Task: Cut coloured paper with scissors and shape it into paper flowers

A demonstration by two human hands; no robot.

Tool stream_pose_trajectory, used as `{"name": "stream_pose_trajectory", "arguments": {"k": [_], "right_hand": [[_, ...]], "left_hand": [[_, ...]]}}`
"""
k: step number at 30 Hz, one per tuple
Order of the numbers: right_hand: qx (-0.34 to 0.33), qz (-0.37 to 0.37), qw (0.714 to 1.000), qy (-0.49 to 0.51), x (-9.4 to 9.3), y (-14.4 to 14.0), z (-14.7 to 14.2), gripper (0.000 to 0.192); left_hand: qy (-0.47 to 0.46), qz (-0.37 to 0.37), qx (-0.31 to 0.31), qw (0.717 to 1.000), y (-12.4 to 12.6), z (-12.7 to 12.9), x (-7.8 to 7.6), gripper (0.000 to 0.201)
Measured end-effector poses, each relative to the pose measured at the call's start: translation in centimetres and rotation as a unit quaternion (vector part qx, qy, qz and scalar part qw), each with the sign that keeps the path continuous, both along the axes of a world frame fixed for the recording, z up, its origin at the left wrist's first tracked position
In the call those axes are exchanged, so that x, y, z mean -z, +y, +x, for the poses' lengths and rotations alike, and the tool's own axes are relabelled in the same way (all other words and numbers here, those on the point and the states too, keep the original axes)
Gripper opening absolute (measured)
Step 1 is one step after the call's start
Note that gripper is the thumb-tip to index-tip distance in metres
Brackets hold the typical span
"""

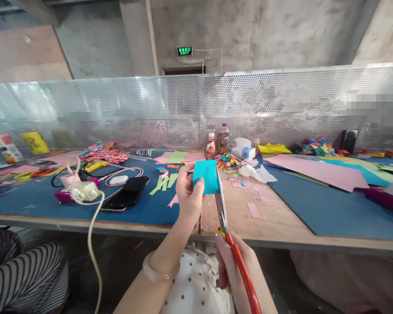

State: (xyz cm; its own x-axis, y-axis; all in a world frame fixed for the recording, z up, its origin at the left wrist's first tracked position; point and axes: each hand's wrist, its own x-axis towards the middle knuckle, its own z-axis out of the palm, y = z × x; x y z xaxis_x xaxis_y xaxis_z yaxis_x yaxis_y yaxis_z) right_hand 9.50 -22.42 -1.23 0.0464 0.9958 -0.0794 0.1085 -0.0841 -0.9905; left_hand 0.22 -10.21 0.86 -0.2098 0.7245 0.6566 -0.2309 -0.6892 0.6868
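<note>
Scissors meet teal paper above the worktop [275,218].
Left hand [188,194] pinches the teal paper [205,176] taut; right hand [232,261] grips red-handled scissors [224,220], blades seemingly at its edge.

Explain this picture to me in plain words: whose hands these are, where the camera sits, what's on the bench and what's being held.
There is no machine here. The single picture comes from a camera worn on a person's head, looking forward and down at their own two hands. The left hand pinches a piece of teal paper. The right hand works red-handled scissors, whose blades meet the paper's right edge. In front is a wooden bench with blue mats, and on it a black phone, a white charger with its cable, two drink bottles, large pink paper sheets and many coloured scraps. A striped sleeve at lower left belongs to someone else.
</note>
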Motion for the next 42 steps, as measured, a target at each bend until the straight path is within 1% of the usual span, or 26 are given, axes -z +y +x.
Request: {"name": "stream_pose_trajectory", "arguments": {"k": [6, 10, 13, 17, 22, 25, 30, 34, 38, 42], "right_hand": [[0.0, 0.009, 1.0, 0.007, 0.3, 0.0, 0.0, 0.044], [-0.008, 0.005, 1.0, 0.021, 0.4, 0.1, 0.0, 0.043], [0.001, 0.01, 1.0, 0.018, 0.4, 0.1, 0.0, 0.045], [0.013, 0.01, 1.0, 0.017, 0.4, 0.1, -0.1, 0.049], [0.012, 0.0, 1.0, 0.027, 0.8, 0.2, -0.1, 0.049], [0.01, -0.007, 0.999, 0.033, 1.0, 0.3, -0.1, 0.047], [0.007, -0.002, 0.999, 0.031, 1.1, 0.4, 0.0, 0.044], [0.006, -0.003, 0.999, 0.042, 1.5, 0.4, 0.0, 0.043], [0.009, -0.004, 0.999, 0.044, 1.9, 0.6, -0.1, 0.043], [0.01, -0.016, 0.999, 0.046, 1.8, 0.7, -0.1, 0.043]], "left_hand": [[-0.006, -0.012, -0.005, 1.0, 0.1, 0.0, 0.1, 0.028], [-0.011, -0.001, 0.002, 1.0, 0.3, 0.1, 0.2, 0.027], [-0.01, -0.001, 0.002, 1.0, 0.3, 0.1, 0.2, 0.028], [-0.005, -0.02, -0.006, 1.0, 0.1, 0.1, 0.1, 0.029], [-0.009, -0.037, -0.018, 0.999, -0.1, 0.1, -0.1, 0.031], [-0.01, -0.035, -0.008, 0.999, -0.1, 0.1, -0.1, 0.03], [-0.015, -0.01, 0.021, 1.0, 0.1, 0.2, -0.1, 0.028], [-0.019, -0.029, 0.012, 0.999, 0.2, 0.3, 0.0, 0.028], [-0.029, -0.028, 0.014, 0.999, 0.3, 0.3, 0.1, 0.03], [-0.026, -0.034, 0.012, 0.999, 0.5, 0.3, 0.1, 0.031]]}}
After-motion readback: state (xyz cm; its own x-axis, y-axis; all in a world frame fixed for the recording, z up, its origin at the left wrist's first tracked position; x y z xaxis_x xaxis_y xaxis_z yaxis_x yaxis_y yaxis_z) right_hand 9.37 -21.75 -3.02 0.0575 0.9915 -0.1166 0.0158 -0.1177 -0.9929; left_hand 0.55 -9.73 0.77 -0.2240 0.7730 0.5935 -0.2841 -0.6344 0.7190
